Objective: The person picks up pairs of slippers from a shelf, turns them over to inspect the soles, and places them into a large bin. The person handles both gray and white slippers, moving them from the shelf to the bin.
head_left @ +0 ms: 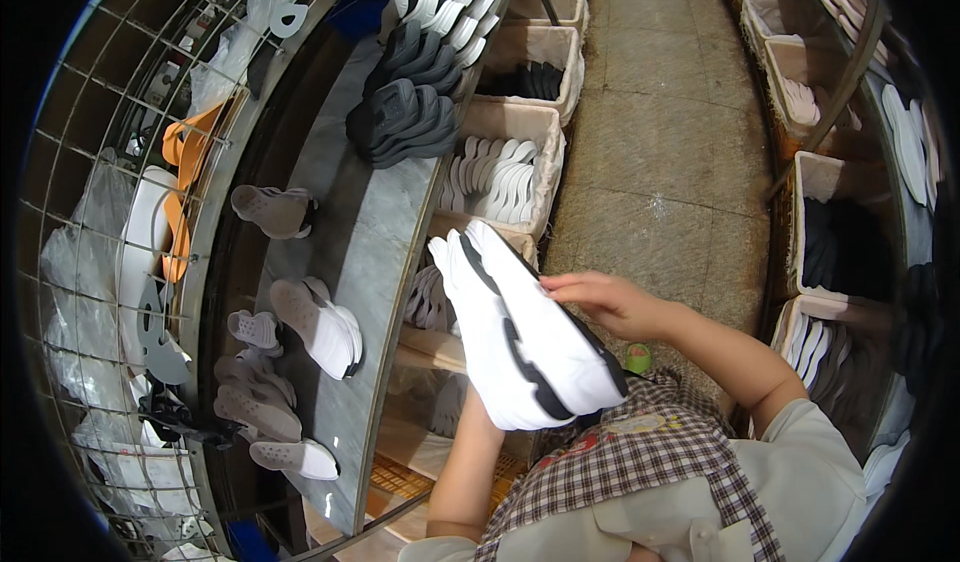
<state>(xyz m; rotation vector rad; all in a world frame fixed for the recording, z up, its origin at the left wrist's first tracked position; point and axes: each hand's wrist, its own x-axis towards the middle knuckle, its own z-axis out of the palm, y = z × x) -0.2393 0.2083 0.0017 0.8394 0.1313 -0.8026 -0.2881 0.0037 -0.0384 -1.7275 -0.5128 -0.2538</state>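
White shoe soles point(540, 337) with black inserts and black bottoms stand together in the air in front of my body, tilted with their ends up to the left. My left hand is hidden behind them; only its forearm shows, rising to their lower end, and they appear to rest in that hand. My right hand point(610, 300) lies against their right edge, fingers stretched over the black side, thumb out of sight. Left of the soles, a white clog-like shoe point(318, 330) sits on the grey marble-look shelf point(385, 224).
Stacked dark grey soles point(405, 122) and white soles point(452, 7) occupy the shelf's far end. Lined bins, one with wavy white soles point(490, 180), stand beneath. More perforated shoes point(270, 212) line the shelf's left side beside a wire grid point(75, 162). Bins point(800, 177) flank the stone aisle point(660, 112).
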